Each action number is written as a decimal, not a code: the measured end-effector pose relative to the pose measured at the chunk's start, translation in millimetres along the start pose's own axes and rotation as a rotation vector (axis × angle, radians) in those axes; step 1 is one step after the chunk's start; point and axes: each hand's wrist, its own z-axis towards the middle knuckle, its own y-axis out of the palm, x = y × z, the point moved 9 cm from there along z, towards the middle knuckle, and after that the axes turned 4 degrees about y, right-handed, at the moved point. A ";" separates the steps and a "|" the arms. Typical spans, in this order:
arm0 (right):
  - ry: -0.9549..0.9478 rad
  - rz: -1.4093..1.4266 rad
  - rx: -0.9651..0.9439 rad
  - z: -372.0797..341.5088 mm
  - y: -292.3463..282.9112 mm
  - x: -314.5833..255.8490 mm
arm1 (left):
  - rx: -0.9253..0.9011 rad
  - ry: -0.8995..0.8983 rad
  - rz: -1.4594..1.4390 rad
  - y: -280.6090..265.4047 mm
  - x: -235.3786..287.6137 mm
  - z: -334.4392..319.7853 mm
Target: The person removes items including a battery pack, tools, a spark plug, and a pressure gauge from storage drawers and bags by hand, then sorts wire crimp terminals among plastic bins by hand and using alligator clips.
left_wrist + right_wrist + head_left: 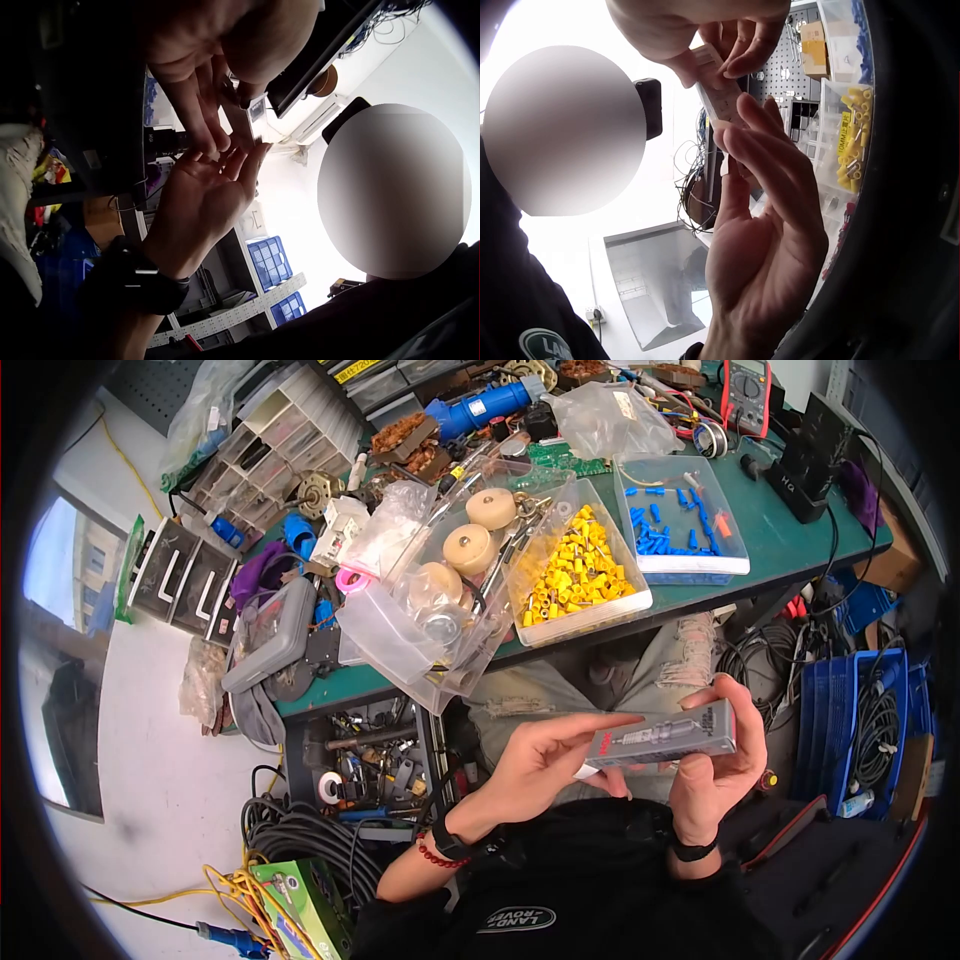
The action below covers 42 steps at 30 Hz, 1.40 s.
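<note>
A small dark cardboard box point(660, 738) with a tool pictured on its side is held in front of the torso in the head view. My right hand point(722, 760) grips its right end between thumb and fingers. At the left end, my left hand point(545, 765) pinches a small white flap point(586, 770) with thumb and fingertips. The pale printed underside of the box point(721, 97) shows between both hands in the right wrist view. In the left wrist view the hands mostly cover the box, with the right hand point(199, 214) below the left hand point(225, 45).
On the green workbench point(790, 550) stand a bin of yellow caps point(575, 575), a bin of blue connectors point(670, 520) and a clear tray with cream rollers point(468, 550). An open drawer of parts point(375, 760) is lower left. Blue crates point(840, 730) with cables stand right.
</note>
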 end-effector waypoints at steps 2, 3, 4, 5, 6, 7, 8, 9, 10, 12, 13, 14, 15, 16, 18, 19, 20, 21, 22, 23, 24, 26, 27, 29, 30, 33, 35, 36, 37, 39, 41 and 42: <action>-0.001 -0.038 0.001 1.2 2.8 3.5 | 0.018 -0.005 -0.038 -4.0 -4.5 -2.2; 0.026 0.012 -0.014 2.4 2.4 8.8 | 0.034 -0.010 -0.075 -6.8 -7.4 -2.7; 0.027 0.011 -0.015 3.5 3.9 8.2 | 0.035 -0.009 -0.077 -8.3 -8.8 -2.9; 0.104 0.102 -0.014 4.7 6.1 13.5 | 0.037 0.023 -0.137 -9.9 -6.9 -3.0; 0.180 0.194 -0.013 5.7 8.0 19.6 | 0.038 0.055 -0.197 -11.4 -4.3 -3.2; 0.154 0.202 -0.019 7.4 7.3 23.5 | 0.038 0.055 -0.198 -12.5 -3.9 -3.4; 0.155 0.201 -0.018 7.5 7.7 23.8 | 0.051 0.043 -0.218 -14.9 -4.3 -3.7; 0.183 0.223 -0.025 7.2 9.6 26.4 | 0.064 0.032 -0.238 -17.2 -4.7 -4.1; 0.209 0.242 -0.029 7.3 10.9 28.6 | 0.059 0.031 -0.240 -18.3 -4.1 -4.5; 0.197 0.225 -0.040 8.0 12.0 28.9 | 0.063 -0.013 -0.220 -19.9 -8.1 -6.0; 0.209 0.251 -0.046 7.6 13.0 30.3 | 0.056 -0.016 -0.225 -17.0 -7.8 -5.9; 0.221 0.278 -0.054 7.3 14.5 31.2 | 0.102 -0.037 -0.191 -17.4 -8.0 -6.6; 0.222 0.278 -0.041 7.1 14.8 31.0 | 0.149 -0.058 -0.156 -19.8 -9.2 -7.4; 0.223 0.275 -0.036 7.1 14.0 31.5 | 0.147 -0.063 -0.158 -20.4 -10.7 -7.1; 0.216 0.302 -0.024 7.2 12.9 32.9 | 0.078 -0.032 -0.211 -17.1 -10.1 -5.6; 0.218 0.303 -0.022 7.5 13.1 33.6 | 0.079 -0.035 -0.210 -16.0 -9.3 -5.6; 0.218 0.307 0.000 8.2 11.4 34.1 | 0.099 -0.024 -0.216 -15.2 -6.5 -5.1; 0.218 0.310 0.022 8.8 9.6 34.3 | 0.118 -0.013 -0.221 -15.3 -5.0 -4.4; 0.218 0.309 0.025 9.1 10.0 33.8 | 0.117 -0.016 -0.222 -14.6 -6.7 -3.8; 0.234 0.313 0.041 8.8 9.7 34.3 | 0.133 0.033 -0.179 -16.2 -4.4 -3.4; 0.250 0.317 0.058 8.1 8.4 35.3 | 0.148 0.082 -0.137 -17.2 -1.8 -3.3; 0.231 0.287 0.046 8.1 6.8 34.8 | 0.178 0.063 -0.091 -18.4 -4.8 -2.4; 0.210 0.261 0.029 7.7 7.2 33.6 | 0.208 0.049 -0.041 -20.7 -6.3 -2.9; 0.186 0.224 0.026 6.7 6.6 32.7 | 0.203 0.027 -0.107 -22.1 -15.5 -3.4; 0.158 0.186 0.019 7.0 6.9 30.5 | 0.196 0.010 -0.172 -22.4 -20.7 -3.2; 0.139 0.146 0.009 3.7 8.0 25.8 | 0.140 0.024 -0.412 -17.2 -24.4 -1.8; 0.026 0.090 0.011 0.1 7.9 18.5 | 0.120 0.007 -0.413 -14.2 -24.4 0.0; -0.088 0.032 0.013 -3.1 7.8 10.1 | 0.098 -0.010 -0.413 -11.2 -25.0 0.6; -0.174 -0.045 -0.025 -7.0 10.3 3.3 | 0.100 -0.012 -0.413 -9.9 -24.6 0.7; -0.273 -0.161 -0.117 -6.7 11.3 -6.9 | 0.091 -0.076 -0.377 -5.4 -29.7 0.2; -0.453 -0.323 -0.222 -9.2 23.5 -20.7 | 0.073 -0.094 -0.368 -1.9 -33.5 0.2; -0.451 -0.323 -0.223 -9.3 23.3 -20.9 | 0.056 -0.110 -0.359 0.5 -35.6 0.0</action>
